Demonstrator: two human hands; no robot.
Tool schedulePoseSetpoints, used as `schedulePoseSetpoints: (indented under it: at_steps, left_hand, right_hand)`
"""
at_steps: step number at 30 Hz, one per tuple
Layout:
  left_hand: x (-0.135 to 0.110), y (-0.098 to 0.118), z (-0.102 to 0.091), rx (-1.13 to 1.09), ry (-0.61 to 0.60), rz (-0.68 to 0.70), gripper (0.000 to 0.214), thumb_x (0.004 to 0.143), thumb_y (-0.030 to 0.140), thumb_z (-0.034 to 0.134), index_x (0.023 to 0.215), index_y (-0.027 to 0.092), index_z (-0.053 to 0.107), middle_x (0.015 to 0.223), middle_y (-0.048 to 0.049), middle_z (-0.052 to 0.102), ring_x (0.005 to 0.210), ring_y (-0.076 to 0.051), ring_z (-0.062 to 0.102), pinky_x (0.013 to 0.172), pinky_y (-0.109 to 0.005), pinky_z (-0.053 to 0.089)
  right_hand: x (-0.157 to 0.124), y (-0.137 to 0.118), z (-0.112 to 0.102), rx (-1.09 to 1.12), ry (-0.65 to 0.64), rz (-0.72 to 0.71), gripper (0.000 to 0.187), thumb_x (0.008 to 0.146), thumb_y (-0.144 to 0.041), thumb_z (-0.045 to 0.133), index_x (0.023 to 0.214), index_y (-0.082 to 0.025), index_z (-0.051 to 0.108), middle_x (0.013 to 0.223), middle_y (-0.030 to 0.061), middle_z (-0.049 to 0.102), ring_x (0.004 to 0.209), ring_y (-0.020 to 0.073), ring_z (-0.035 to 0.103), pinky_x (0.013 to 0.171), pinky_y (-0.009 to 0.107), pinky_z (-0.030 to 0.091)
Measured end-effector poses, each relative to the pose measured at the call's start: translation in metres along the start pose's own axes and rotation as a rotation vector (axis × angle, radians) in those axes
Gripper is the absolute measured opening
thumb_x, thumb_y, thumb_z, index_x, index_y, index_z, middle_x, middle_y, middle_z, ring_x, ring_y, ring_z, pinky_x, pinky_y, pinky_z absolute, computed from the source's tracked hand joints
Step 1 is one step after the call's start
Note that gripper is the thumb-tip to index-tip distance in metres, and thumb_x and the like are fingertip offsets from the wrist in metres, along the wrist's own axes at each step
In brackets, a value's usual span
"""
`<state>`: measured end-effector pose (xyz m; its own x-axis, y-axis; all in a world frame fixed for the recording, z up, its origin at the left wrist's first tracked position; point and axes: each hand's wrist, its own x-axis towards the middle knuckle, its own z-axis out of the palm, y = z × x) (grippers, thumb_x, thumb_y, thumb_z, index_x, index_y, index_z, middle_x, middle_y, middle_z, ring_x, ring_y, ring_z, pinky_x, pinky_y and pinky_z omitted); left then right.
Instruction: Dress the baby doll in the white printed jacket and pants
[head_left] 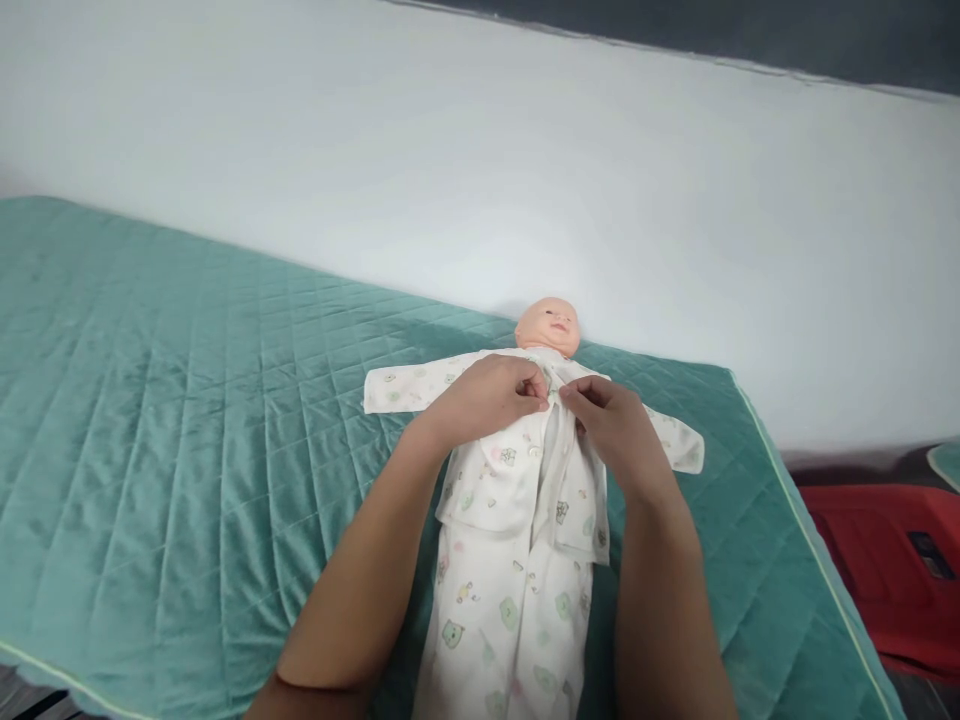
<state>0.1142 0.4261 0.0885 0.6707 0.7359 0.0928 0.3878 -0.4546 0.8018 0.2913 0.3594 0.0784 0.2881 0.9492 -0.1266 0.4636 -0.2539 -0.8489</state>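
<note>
A baby doll (550, 325) lies on its back, dressed in a white patterned baby shirt (491, 490) and matching white trousers (510, 620). Both sleeves are spread out to the sides. At the upper chest my left hand (499, 398) pinches one front edge of the shirt. Close beside it, my right hand (609, 415) pinches the opposite front edge, the fingertips of the two hands nearly touching. Below my hands the shirt front hangs apart, and a button (533, 452) shows on its left side. What lies right between my fingertips is too small to make out.
A green quilted cover (187, 450) lies under the doll, its piped edge running down the right. Behind stands a white wall (465, 150) with a dark band at the top right. A red plastic object (877, 570) is on the right, beyond the cover's edge.
</note>
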Motion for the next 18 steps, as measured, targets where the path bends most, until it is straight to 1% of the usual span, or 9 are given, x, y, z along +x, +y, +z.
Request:
schedulePoseSetpoints:
  at_steps: [3,5,10,15,18]
  left_hand:
    - [0.000,0.000,-0.001,-0.064,0.012,-0.010,0.017,0.085,0.029,0.057,0.072,0.018,0.062,0.065,0.0028,0.057,0.059,-0.010,0.047,0.055,-0.024,0.033]
    - [0.000,0.002,-0.001,-0.153,0.016,-0.029,0.018,0.085,0.033,0.058,0.074,0.018,0.062,0.064,0.0032,0.055,0.058,-0.009,0.046,0.054,-0.023,0.034]
    - [0.001,0.004,0.004,-0.383,0.000,-0.108,0.021,0.084,0.037,0.061,0.078,0.017,0.063,0.071,0.0012,0.059,0.063,-0.009,0.053,0.057,-0.022,0.040]
    - [0.003,-0.003,0.005,-0.471,-0.044,-0.092,0.015,0.081,0.031,0.064,0.084,0.017,0.068,0.077,-0.0010,0.064,0.070,-0.011,0.058,0.068,-0.025,0.048]
    - [0.003,-0.007,0.002,-0.475,-0.074,-0.079,0.013,0.079,0.028,0.065,0.086,0.017,0.069,0.077,-0.0008,0.065,0.070,-0.011,0.058,0.069,-0.026,0.049]
  right_hand:
    - [0.001,0.003,0.001,0.141,-0.025,-0.005,0.028,0.082,-0.046,0.064,0.072,-0.020,0.063,0.057,-0.0043,0.050,0.054,0.0104,0.043,0.053,0.025,0.029]
    - [0.002,0.005,0.002,0.228,-0.039,-0.010,0.028,0.081,-0.046,0.067,0.072,-0.019,0.063,0.059,-0.0045,0.049,0.055,0.0096,0.043,0.055,0.025,0.030]
    - [0.004,0.009,0.004,0.376,-0.085,-0.011,0.026,0.079,-0.044,0.070,0.075,-0.019,0.067,0.062,-0.0038,0.051,0.056,0.0086,0.041,0.055,0.024,0.030]
    - [0.005,0.010,0.002,0.418,-0.126,-0.021,0.025,0.078,-0.043,0.072,0.077,-0.018,0.069,0.065,-0.0030,0.053,0.058,0.0088,0.043,0.057,0.025,0.032]
    - [0.004,0.008,0.000,0.437,-0.152,-0.019,0.024,0.076,-0.041,0.074,0.079,-0.018,0.071,0.068,-0.0019,0.056,0.060,0.0095,0.045,0.058,0.025,0.036]
